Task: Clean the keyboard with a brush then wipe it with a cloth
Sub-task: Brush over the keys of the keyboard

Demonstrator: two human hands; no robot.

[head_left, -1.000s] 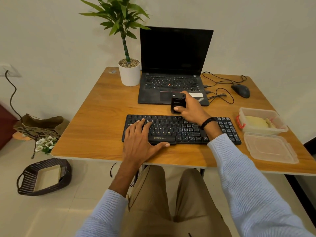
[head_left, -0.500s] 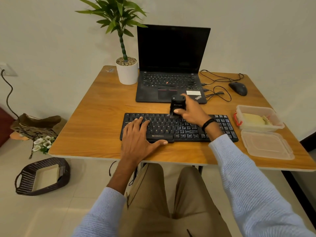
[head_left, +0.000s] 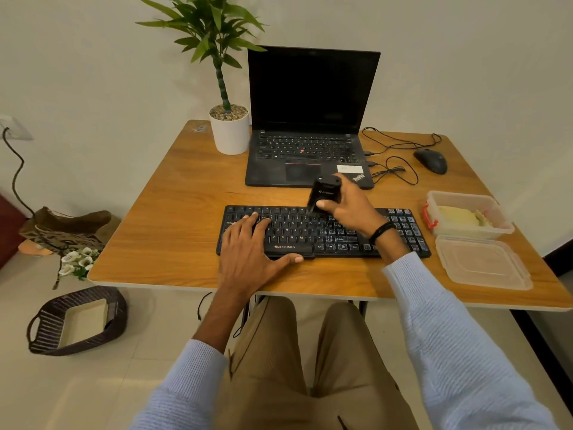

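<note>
I took this for a home work corner: beyond the right hand [head_left: 350, 209] an open laptop [head_left: 310, 97] and a potted plant [head_left: 230, 135] stood on the wooden tabletop [head_left: 173, 218], and left of the left hand [head_left: 248, 256] a woven basket [head_left: 93, 341] lay on the tiled floor [head_left: 148, 377].

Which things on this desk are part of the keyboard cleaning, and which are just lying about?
Job: keyboard; brush gripped by right hand; left hand resting on the keyboard; yellow cloth in the open tub.
Lying about: laptop; mouse; potted plant; tub lid; basket on the floor.
</note>
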